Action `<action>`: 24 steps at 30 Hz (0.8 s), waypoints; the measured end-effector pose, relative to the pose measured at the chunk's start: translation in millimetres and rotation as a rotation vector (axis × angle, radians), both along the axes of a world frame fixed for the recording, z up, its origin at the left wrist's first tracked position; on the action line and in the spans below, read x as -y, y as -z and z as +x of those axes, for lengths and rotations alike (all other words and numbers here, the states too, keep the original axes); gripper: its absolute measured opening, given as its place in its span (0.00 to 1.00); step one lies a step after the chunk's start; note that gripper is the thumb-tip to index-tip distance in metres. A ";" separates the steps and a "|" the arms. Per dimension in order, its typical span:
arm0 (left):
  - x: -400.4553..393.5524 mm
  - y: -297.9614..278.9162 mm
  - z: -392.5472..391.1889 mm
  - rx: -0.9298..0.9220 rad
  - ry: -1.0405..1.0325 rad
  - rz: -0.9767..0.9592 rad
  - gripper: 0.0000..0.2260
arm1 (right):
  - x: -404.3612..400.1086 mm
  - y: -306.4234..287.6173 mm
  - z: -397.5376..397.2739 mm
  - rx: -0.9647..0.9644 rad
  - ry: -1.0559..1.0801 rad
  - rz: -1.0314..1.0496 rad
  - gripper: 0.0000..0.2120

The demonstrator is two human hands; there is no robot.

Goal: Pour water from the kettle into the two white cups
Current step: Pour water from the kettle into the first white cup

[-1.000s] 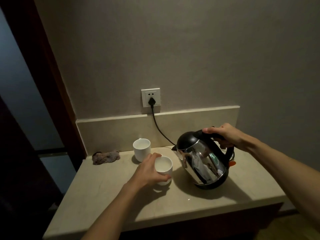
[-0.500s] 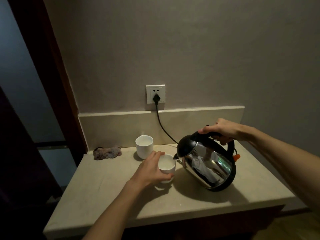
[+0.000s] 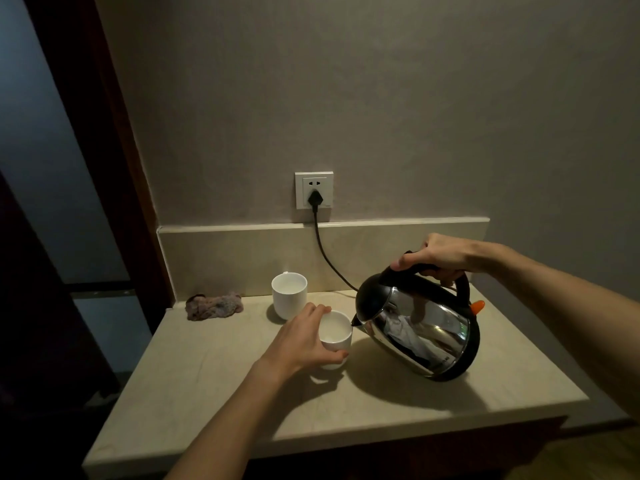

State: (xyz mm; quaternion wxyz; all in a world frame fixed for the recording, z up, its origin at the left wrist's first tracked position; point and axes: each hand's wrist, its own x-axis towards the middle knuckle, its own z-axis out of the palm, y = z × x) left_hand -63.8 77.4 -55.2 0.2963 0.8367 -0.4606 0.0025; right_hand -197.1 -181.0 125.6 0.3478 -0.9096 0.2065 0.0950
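Since half a second ago the kettle (image 3: 420, 323), gripped by its handle in the right hand (image 3: 437, 257), tips further with its spout at the rim of the near cup (image 3: 335, 336), which the left hand (image 3: 304, 341) grips on the bench (image 3: 381, 403); two white cups, the far cup (image 3: 289, 295) standing behind, one kettle.

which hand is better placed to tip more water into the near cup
Right. The right hand already grips the kettle by its handle, tilted with the spout at the near cup's rim. The left hand is wrapped around that cup, steadying it on the counter.
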 end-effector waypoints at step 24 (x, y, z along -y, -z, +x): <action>-0.2 0.1 -1.1 -0.011 -0.005 -0.003 0.41 | -22.0 -24.8 22.7 -0.086 -0.044 -0.186 0.23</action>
